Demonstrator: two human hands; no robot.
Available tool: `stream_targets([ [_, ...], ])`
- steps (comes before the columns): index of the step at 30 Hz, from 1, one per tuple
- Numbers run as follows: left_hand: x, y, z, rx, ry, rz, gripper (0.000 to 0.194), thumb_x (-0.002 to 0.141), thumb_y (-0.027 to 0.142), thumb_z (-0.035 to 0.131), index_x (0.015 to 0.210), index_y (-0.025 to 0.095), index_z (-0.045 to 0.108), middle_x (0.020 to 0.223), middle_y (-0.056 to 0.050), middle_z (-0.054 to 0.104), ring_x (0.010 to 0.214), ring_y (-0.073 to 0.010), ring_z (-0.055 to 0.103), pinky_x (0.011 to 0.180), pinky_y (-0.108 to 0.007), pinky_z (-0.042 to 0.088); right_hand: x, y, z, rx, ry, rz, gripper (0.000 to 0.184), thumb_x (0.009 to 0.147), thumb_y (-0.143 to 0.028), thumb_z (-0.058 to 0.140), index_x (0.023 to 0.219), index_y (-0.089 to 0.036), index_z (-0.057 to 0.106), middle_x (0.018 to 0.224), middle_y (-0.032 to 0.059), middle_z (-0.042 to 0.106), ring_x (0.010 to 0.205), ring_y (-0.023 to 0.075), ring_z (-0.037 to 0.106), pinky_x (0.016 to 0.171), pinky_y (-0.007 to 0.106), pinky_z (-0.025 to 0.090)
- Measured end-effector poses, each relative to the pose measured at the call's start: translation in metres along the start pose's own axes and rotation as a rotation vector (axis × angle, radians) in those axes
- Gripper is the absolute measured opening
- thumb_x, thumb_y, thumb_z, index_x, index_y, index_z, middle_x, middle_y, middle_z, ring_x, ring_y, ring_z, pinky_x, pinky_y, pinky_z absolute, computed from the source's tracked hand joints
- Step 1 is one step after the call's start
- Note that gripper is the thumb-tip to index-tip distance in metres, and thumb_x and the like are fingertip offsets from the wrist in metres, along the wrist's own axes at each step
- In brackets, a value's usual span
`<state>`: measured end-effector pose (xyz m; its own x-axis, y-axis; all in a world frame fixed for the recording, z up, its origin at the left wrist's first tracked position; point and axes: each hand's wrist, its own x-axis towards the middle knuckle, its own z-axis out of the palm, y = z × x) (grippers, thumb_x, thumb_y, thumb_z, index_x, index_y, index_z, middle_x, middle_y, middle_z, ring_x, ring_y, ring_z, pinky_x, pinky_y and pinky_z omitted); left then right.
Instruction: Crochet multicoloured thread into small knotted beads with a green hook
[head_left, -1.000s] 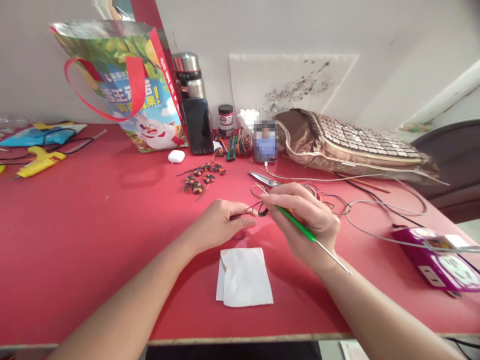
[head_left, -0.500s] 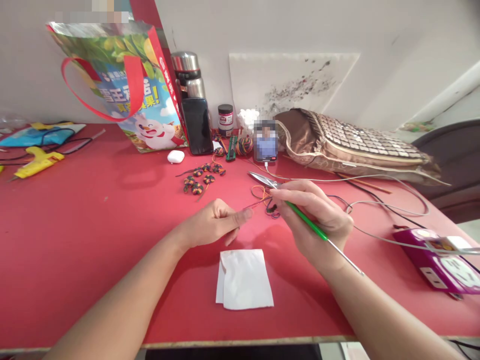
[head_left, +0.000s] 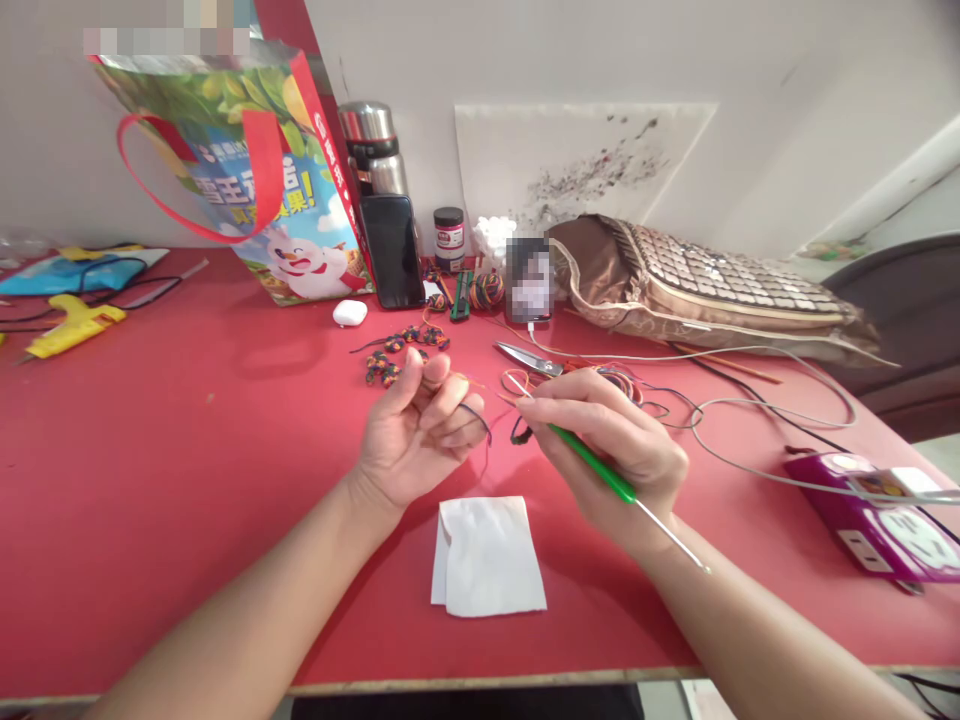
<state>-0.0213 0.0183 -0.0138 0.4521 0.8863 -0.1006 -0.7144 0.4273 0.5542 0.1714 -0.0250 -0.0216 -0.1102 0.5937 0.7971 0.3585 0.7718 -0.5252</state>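
My right hand (head_left: 611, 450) is closed around a crochet hook (head_left: 592, 462) with a green grip, its tip pointing up and left. Multicoloured yarn (head_left: 487, 432) hangs from my left hand (head_left: 424, 420), which is turned palm up with fingers curled round the strand. A thin stretch of it runs across to my right fingertips. Below the right fingers hangs a small dark crocheted piece (head_left: 520, 432), partly hidden. Behind my left hand lie several small crocheted flowers (head_left: 405, 340) in mixed colours. Scissors (head_left: 531, 358) lie just beyond my right hand, near more loose yarn (head_left: 622, 380).
A folded white tissue (head_left: 491, 555) lies in front. Behind stand a shopping bag (head_left: 247, 180), a dark phone (head_left: 391, 250), a jar (head_left: 449, 240) and a propped phone (head_left: 529, 280) with a cable. A purple power strip (head_left: 862, 510) is right, a yellow glue gun (head_left: 75, 325) left.
My left hand has rolled from back-up to palm-up and risen slightly, with the yarn now round its fingers. My right hand has shifted a little left with the hook.
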Motion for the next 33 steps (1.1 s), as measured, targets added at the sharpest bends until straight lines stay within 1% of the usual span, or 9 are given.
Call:
stream_targets([
  [2, 0.002, -0.005, 0.004, -0.074, 0.136, -0.020, 0.050, 0.112, 0.043, 0.055, 0.080, 0.022, 0.086, 0.052, 0.006, 0.033, 0.045, -0.0070, 0.026, 0.045, -0.017, 0.035, -0.001, 0.001, 0.000, -0.021, -0.030, -0.041, 0.033, 0.094, 0.002, 0.068, 0.112, -0.023, 0.081, 0.097, 0.0079, 0.076, 0.084, 0.0200, 0.076, 0.075, 0.036, 0.066],
  [5, 0.004, -0.010, 0.005, -0.095, 0.253, -0.035, 0.046, 0.112, 0.038, 0.058, 0.080, 0.016, 0.083, 0.056, 0.004, 0.045, 0.045, -0.0049, 0.032, 0.046, -0.016, 0.037, -0.001, 0.002, 0.001, -0.037, -0.065, -0.071, 0.033, 0.094, 0.001, 0.067, 0.114, -0.022, 0.081, 0.096, 0.0086, 0.076, 0.082, 0.0199, 0.074, 0.074, 0.036, 0.064],
  [9, 0.005, -0.013, 0.004, -0.072, 0.290, -0.006, 0.021, 0.101, 0.028, 0.077, 0.085, 0.014, 0.082, 0.076, 0.000, 0.069, 0.047, -0.0014, 0.037, 0.048, -0.015, 0.041, -0.001, 0.004, 0.002, -0.058, -0.077, -0.086, 0.036, 0.094, 0.002, 0.066, 0.115, -0.023, 0.082, 0.095, 0.0084, 0.076, 0.080, 0.0197, 0.072, 0.072, 0.036, 0.063],
  [12, 0.004, -0.013, 0.003, -0.062, 0.254, 0.009, 0.009, 0.095, 0.023, 0.083, 0.090, 0.016, 0.082, 0.090, -0.002, 0.077, 0.047, 0.0000, 0.035, 0.048, -0.014, 0.041, -0.001, 0.005, 0.003, -0.073, -0.092, -0.091, 0.037, 0.095, 0.001, 0.066, 0.116, -0.024, 0.082, 0.094, 0.0081, 0.077, 0.079, 0.0198, 0.072, 0.072, 0.036, 0.063],
  [16, 0.003, -0.010, 0.002, -0.056, 0.212, 0.008, 0.006, 0.094, 0.024, 0.085, 0.091, 0.019, 0.083, 0.077, 0.002, 0.074, 0.046, -0.0006, 0.032, 0.047, -0.013, 0.039, -0.003, 0.008, 0.003, -0.064, -0.090, -0.067, 0.037, 0.096, -0.001, 0.066, 0.117, -0.027, 0.082, 0.095, 0.0070, 0.077, 0.080, 0.0197, 0.073, 0.072, 0.035, 0.063],
  [21, 0.003, -0.010, -0.003, 0.093, 0.166, -0.001, 0.014, 0.087, 0.028, 0.091, 0.094, 0.018, 0.086, 0.065, 0.003, 0.067, 0.047, -0.0015, 0.034, 0.048, -0.014, 0.038, -0.005, 0.009, 0.004, -0.059, -0.081, 0.005, 0.035, 0.097, -0.002, 0.067, 0.116, -0.027, 0.082, 0.097, 0.0076, 0.076, 0.088, 0.0208, 0.076, 0.074, 0.035, 0.064],
  [25, 0.002, -0.012, -0.004, 0.157, 0.155, 0.054, 0.019, 0.080, 0.028, 0.096, 0.092, 0.015, 0.087, 0.068, 0.003, 0.064, 0.050, -0.0007, 0.037, 0.052, -0.015, 0.042, -0.005, 0.009, 0.004, -0.050, -0.093, -0.006, 0.035, 0.097, -0.001, 0.067, 0.117, -0.026, 0.082, 0.097, 0.0080, 0.076, 0.087, 0.0200, 0.075, 0.073, 0.034, 0.064],
  [29, -0.001, -0.013, 0.000, 0.310, 0.130, 0.017, 0.034, 0.073, 0.038, 0.101, 0.091, 0.013, 0.088, 0.063, 0.005, 0.056, 0.052, -0.0014, 0.037, 0.052, -0.016, 0.040, -0.006, 0.011, 0.005, -0.074, -0.085, -0.019, 0.034, 0.098, -0.003, 0.067, 0.117, -0.027, 0.082, 0.097, 0.0076, 0.077, 0.086, 0.0202, 0.076, 0.073, 0.035, 0.064],
  [33, -0.005, -0.017, 0.004, 0.440, 0.133, 0.005, 0.038, 0.069, 0.043, 0.102, 0.091, 0.016, 0.087, 0.072, 0.002, 0.064, 0.060, -0.0057, 0.051, 0.061, -0.021, 0.045, -0.007, 0.015, 0.006, -0.065, -0.061, -0.024, 0.034, 0.097, -0.004, 0.069, 0.117, -0.027, 0.083, 0.098, 0.0076, 0.078, 0.089, 0.0215, 0.078, 0.077, 0.036, 0.066],
])
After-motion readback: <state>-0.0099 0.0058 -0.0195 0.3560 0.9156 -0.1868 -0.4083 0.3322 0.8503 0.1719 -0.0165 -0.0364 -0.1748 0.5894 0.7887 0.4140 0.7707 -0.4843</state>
